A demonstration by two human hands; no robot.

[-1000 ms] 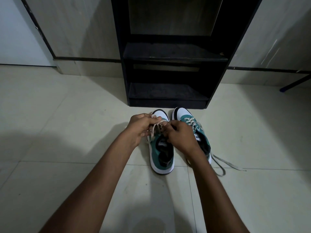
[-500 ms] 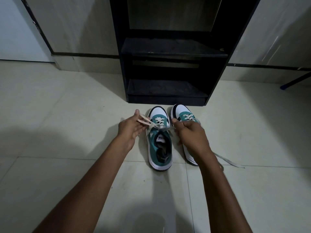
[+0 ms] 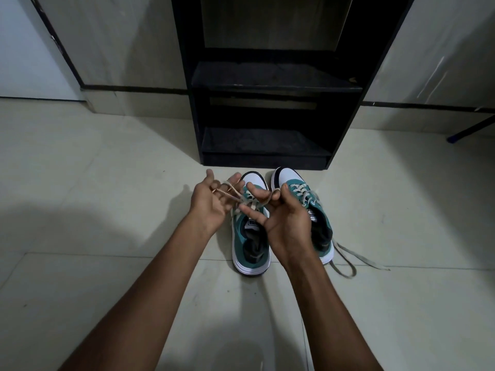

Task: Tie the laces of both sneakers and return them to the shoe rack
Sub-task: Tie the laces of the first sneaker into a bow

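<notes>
Two teal-and-white sneakers stand side by side on the floor, toes toward the black shoe rack (image 3: 267,84). Over the left sneaker (image 3: 249,245), my left hand (image 3: 211,202) has a beige lace end looped around its fingers. My right hand (image 3: 284,218) pinches the other lace end (image 3: 263,204) between thumb and forefinger. The two ends cross above the tongue. The right sneaker (image 3: 318,226) is partly hidden behind my right hand; its laces (image 3: 353,261) trail loose on the tiles to the right.
The rack has two bare dark shelves and stands against a pale wall. Pale floor tiles (image 3: 107,183) spread on both sides. A dark pole with a blue tip (image 3: 466,132) slants in at the far right.
My hands have turned palm-up and come closer together over the left sneaker, with the lace ends now crossing between them. The camera view has shifted slightly nearer.
</notes>
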